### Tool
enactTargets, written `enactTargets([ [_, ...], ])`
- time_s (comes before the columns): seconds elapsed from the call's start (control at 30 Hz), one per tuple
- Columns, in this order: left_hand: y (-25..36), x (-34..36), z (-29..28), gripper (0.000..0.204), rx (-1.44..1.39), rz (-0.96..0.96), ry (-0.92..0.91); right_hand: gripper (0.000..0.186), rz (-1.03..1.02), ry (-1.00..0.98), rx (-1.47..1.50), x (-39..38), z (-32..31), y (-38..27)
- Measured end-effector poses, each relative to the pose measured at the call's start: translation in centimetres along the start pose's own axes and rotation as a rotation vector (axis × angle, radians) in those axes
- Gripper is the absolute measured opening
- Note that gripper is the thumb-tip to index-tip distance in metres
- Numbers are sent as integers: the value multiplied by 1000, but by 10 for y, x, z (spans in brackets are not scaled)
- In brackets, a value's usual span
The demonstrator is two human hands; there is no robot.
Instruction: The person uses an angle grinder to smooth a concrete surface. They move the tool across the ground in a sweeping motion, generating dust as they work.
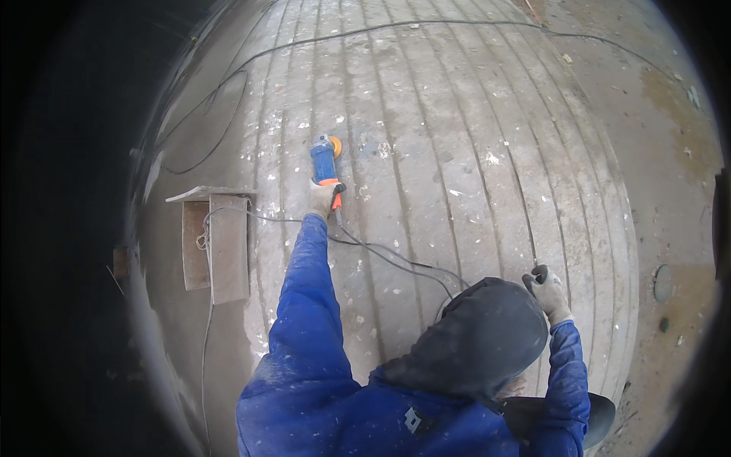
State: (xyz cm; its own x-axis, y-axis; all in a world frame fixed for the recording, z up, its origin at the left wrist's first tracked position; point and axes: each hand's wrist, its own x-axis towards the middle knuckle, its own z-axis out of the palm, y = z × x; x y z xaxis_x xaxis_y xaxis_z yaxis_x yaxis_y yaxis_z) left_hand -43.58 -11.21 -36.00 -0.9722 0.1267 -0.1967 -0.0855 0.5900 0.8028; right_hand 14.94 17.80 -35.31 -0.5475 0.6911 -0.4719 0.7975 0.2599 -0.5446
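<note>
My left hand (321, 198), in a pale glove with dark fingertips, reaches far forward, wrapped round the rear of an angle grinder (324, 161). The tool has a blue body, an orange rear part and an orange disc at its front right, and lies low over the grooved concrete slab (426, 206). Its grey cord (396, 257) runs back toward my dark-clad knee (487, 335). Off to the right, my right hand (548, 291), gloved alike, is curled low at the slab beside a groove. What it holds, if anything, is hidden.
Left of the grinder stand boards (228, 255) joined into a box-like shape, with a cord looped over them. A long dark cable (343, 35) crosses the slab's far end. White flecks dot the slab. Muddy ground with a rounded stone (662, 282) borders it on the right.
</note>
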Motion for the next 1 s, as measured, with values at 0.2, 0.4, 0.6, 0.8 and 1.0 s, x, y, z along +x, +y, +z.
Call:
enactTargets([
  [0.2,16,28,-11,58,-65,-144,-14,38,141,178,253,-24,-121,-5],
  [0.4,14,25,30,57,53,20,23,39,32,229,223,-35,-127,-8],
  [0.6,-21,128,-125,48,140,-253,-58,36,22,56,173,-27,-102,-13],
  [0.8,-5,29,-12,42,-34,199,-38,35,-17,77,129,-7,-121,-62],
  [1.0,20,63,-57,52,-12,-85,-82,36,4,110,299,-9,-108,-35],
])
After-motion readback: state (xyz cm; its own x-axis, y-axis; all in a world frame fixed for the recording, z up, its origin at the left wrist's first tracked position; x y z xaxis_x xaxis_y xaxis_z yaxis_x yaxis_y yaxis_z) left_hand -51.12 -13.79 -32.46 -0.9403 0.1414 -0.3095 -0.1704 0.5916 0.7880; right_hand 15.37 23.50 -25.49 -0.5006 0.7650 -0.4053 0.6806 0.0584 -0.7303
